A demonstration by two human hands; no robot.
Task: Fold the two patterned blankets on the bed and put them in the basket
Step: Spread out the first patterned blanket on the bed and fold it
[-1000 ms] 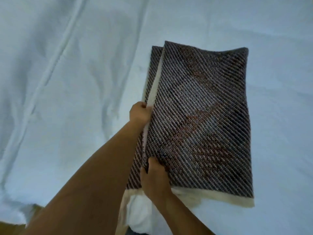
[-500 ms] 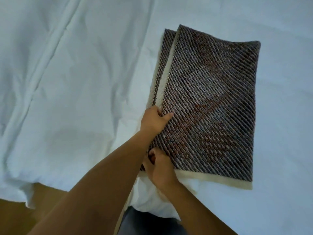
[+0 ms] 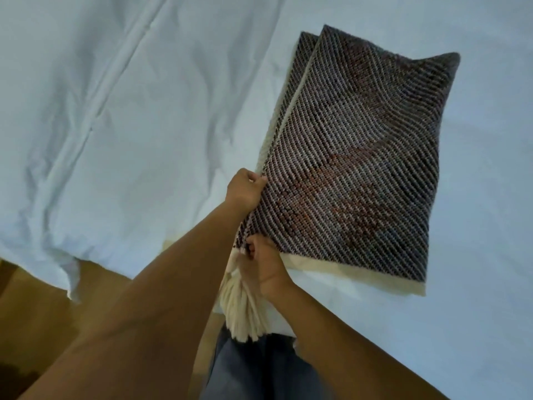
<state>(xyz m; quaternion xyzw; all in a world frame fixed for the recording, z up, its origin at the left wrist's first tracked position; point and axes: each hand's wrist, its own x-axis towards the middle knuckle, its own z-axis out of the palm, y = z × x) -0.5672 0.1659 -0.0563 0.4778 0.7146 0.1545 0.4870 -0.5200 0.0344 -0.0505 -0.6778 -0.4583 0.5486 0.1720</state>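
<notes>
A folded patterned blanket (image 3: 354, 166), dark with diagonal stripes, reddish patches and a cream border, lies on the white bed (image 3: 144, 125) near its front edge. My left hand (image 3: 245, 189) pinches the blanket's left edge about halfway along. My right hand (image 3: 264, 262) grips the near left corner, where a cream tassel fringe (image 3: 245, 310) hangs over the bed's edge. The left side of the blanket is lifted slightly. Only one blanket is in view, and no basket shows.
The wrinkled white sheet (image 3: 476, 255) covers the bed on both sides of the blanket. A wooden floor (image 3: 34, 313) shows at the lower left. My legs in dark trousers (image 3: 259, 368) stand against the bed's edge.
Both hands have closed on the blanket's left edge and near corner and drawn it toward the bed's edge. The tassel fringe now hangs off the bed, and the view has pulled back.
</notes>
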